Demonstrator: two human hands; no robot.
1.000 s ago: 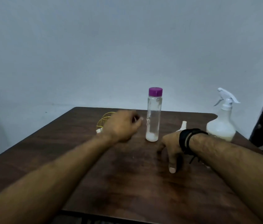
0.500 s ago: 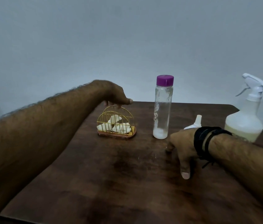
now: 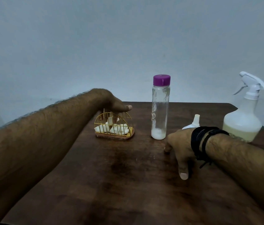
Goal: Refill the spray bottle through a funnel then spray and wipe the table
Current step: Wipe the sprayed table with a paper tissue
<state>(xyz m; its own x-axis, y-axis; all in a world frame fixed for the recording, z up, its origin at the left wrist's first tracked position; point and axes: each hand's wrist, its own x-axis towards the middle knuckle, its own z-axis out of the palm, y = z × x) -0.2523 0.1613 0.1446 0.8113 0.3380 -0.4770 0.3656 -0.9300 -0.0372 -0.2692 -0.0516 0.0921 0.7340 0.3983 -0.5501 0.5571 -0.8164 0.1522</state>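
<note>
A white spray bottle (image 3: pixel 241 124) with its trigger head on stands at the table's right edge, pale yellowish liquid in its lower part. A clear bottle (image 3: pixel 160 111) with a purple cap stands mid-table, a little white liquid at its bottom. A white funnel (image 3: pixel 192 124) lies spout-up behind my right hand (image 3: pixel 180 146), which rests flat on the table with the thumb stretched toward me. My left hand (image 3: pixel 115 106) reaches down from above into a gold wire holder (image 3: pixel 114 125) of white tissues. Its fingertips are among the tissues, half hidden by the wires.
The dark brown wooden table (image 3: pixel 120 184) shows a faint wet sheen near its middle. A plain pale wall stands right behind the table's far edge. The spray bottle stands very near the right edge.
My left hand has dropped from just above the wire holder, and its fingers now dip inside among the tissues. The right hand has stayed in place on the table.
</note>
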